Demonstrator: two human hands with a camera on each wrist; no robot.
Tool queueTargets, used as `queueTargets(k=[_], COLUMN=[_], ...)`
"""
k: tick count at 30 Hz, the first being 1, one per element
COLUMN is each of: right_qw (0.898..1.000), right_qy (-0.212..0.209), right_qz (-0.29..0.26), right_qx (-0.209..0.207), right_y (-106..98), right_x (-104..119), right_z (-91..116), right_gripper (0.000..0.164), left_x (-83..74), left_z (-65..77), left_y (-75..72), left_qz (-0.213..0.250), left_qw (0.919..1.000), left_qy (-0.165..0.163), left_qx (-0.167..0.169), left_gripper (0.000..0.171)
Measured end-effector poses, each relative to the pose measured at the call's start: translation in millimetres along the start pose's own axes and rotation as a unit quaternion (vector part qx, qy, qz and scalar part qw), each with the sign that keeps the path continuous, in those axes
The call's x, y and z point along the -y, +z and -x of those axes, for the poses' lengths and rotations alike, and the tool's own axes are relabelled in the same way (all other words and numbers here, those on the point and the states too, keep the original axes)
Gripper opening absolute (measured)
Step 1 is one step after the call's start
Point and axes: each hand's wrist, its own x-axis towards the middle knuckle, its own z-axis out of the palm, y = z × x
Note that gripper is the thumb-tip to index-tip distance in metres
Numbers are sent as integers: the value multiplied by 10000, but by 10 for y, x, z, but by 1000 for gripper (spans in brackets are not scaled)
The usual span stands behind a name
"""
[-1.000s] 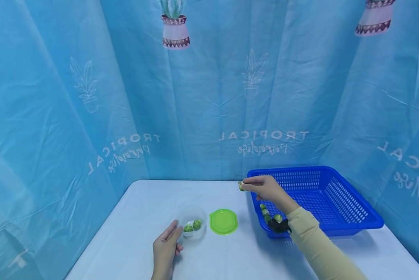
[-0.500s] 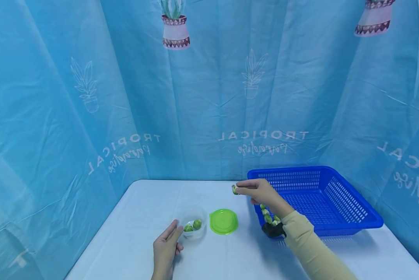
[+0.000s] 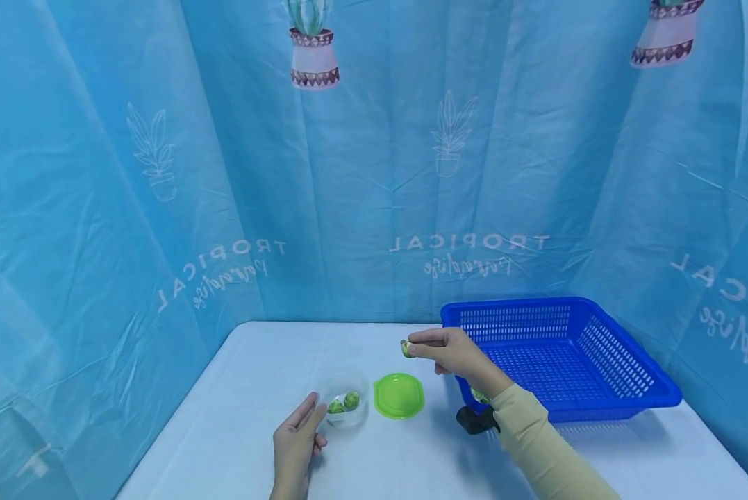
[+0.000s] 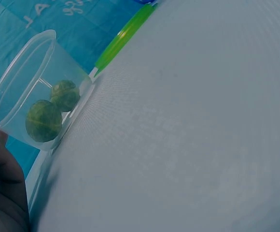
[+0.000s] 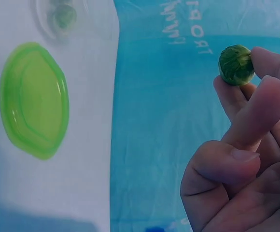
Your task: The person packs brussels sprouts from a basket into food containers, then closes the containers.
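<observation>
My right hand (image 3: 453, 355) pinches a Brussels sprout (image 3: 406, 348) between its fingertips, above the table behind the green lid (image 3: 399, 396). The right wrist view shows this sprout (image 5: 236, 65) whole, round and green. At the rim of a small clear plastic tub (image 4: 70, 60), my left hand (image 3: 295, 444) holds on with thumb and fingers. Two sprouts (image 4: 44, 121) lie at the bottom of the tub, which stands upright on the white table left of the lid. Part of the left hand is cut off in its wrist view.
A blue perforated basket (image 3: 561, 361) stands on the right of the table. Sprouts (image 3: 480, 397) at its near left corner are mostly hidden by my right arm. The black wrist camera (image 3: 476, 420) hangs below that arm. A blue curtain (image 3: 361, 173) surrounds the table.
My right hand has moved left and slightly down with the sprout, away from the basket toward the lid. The left hand and the tub have stayed in place.
</observation>
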Motion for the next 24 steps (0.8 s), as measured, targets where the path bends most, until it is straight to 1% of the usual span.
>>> queueTargets(k=[3, 8, 16, 24], right_qw=[10000, 9998, 9996, 9993], right_qy=[21, -80, 107, 87], right_qz=[9, 13, -100, -109], right_qx=[88, 205, 255, 351], right_y=[78, 190, 382, 555], right_x=[-23, -47, -73, -233], right_z=[-3, 6, -11, -72], right_gripper=[41, 40, 41, 37], left_x=[7, 14, 9, 10], left_z=[-2, -8, -10, -3], left_y=[1, 6, 8, 20], left_qz=[-12, -32, -34, 13], left_qw=[10000, 10000, 10000, 10000], left_qy=[16, 23, 5, -19], left_qx=[-10, -58, -68, -81], left_gripper=[57, 57, 58, 57])
